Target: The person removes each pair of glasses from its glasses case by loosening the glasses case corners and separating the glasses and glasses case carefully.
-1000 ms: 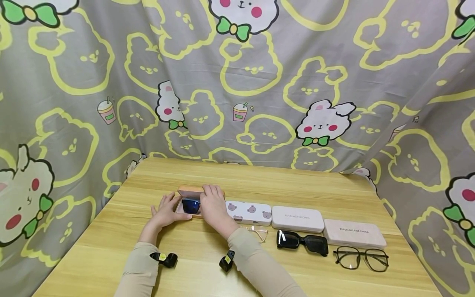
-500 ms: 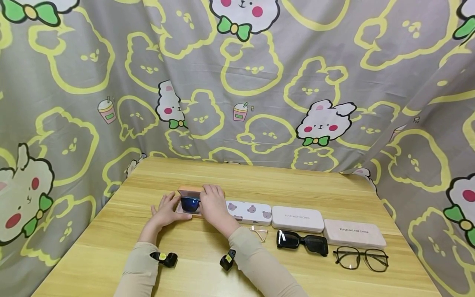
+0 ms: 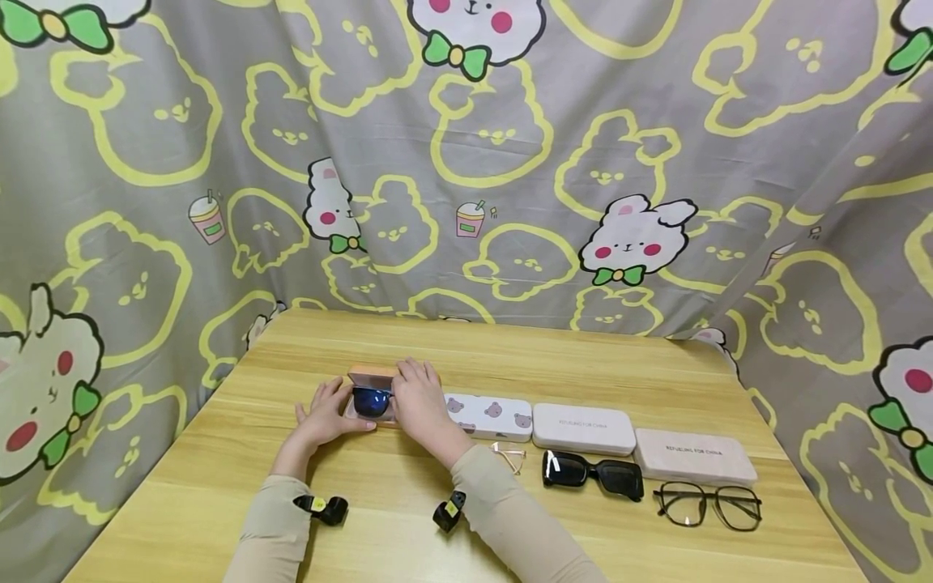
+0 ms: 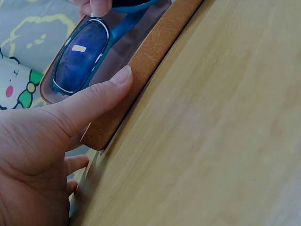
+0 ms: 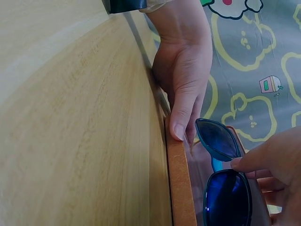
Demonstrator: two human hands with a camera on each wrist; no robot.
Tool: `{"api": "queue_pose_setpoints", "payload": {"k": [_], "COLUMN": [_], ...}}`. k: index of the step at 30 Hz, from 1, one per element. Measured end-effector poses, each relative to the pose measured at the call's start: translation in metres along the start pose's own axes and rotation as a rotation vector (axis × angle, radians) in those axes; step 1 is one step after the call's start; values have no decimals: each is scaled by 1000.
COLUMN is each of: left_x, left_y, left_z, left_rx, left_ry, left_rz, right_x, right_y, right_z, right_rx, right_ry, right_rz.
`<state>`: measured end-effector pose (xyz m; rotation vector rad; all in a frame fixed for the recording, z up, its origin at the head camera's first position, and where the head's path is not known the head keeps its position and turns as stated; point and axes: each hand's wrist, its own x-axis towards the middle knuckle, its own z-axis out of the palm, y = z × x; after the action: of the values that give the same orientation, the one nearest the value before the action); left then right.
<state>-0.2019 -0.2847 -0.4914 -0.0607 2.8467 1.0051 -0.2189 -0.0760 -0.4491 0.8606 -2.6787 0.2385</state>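
My left hand (image 3: 321, 417) grips the left end of an open orange-brown glasses case (image 4: 157, 52), thumb over the front wall. Its pinkish lining and raised lid show. Blue-lensed sunglasses (image 3: 372, 402) are in the case opening, tilted, with a blue temple visible behind the lenses in the left wrist view. My right hand (image 3: 424, 413) pinches them near the bridge, thumb and finger between the two lenses (image 5: 228, 197) in the right wrist view. In the head view the right hand hides the right lens and the case's right end.
A bear-print case (image 3: 490, 417), a white case (image 3: 583, 429) and a pale pink case (image 3: 696, 456) stand in a row to the right. Before them lie thin-framed glasses (image 3: 510, 457), black sunglasses (image 3: 592, 475) and black-framed glasses (image 3: 709, 506). A patterned curtain (image 3: 510, 162) surrounds the wooden table (image 3: 394, 526).
The blue-lensed sunglasses have shifted slightly left and tipped a little in my right hand, so the visible lens shows at a different angle. My left hand stays on the case.
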Motion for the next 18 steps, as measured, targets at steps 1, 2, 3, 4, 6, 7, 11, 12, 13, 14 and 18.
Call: {"api": "queue_pose_setpoints", "payload": {"k": [1,2,3,4,6,7,11,12,13,14,18], "left_x": [0,0,0,0,0,1,1,1,1,1,0], "left_y": [0,0,0,-1,-1,-1,-2,-2,-2,-2,-2], "left_z": [0,0,0,0,1,1,1,1,1,1,1], "left_rx": [0,-1,-1,-2,-4,-5,-4,-1,-1,-2,-9], "left_ry": [0,0,1,1,3,4,8,7,8,8,2], "left_rz": [1,2,2,4,6,7,11,12,13,14,17], "right_x": [0,0,-1,-1,-3,-3,-6,-7,-8,-9,-11], "right_y": [0,0,0,1,1,1,1,1,1,1,1], "right_z": [-1,-1,-2,-2,-3,-3,-5,-6,-6,-6,-7], "right_rx": [2,3,5,10,19,23,49,56,63,70,81], "right_ry": [-2,-4,-6,-7,-1,2,16,17,19,23,34], "right_rz": [0,0,0,1,-3,-4,-7,-6,-5,-4,0]}}
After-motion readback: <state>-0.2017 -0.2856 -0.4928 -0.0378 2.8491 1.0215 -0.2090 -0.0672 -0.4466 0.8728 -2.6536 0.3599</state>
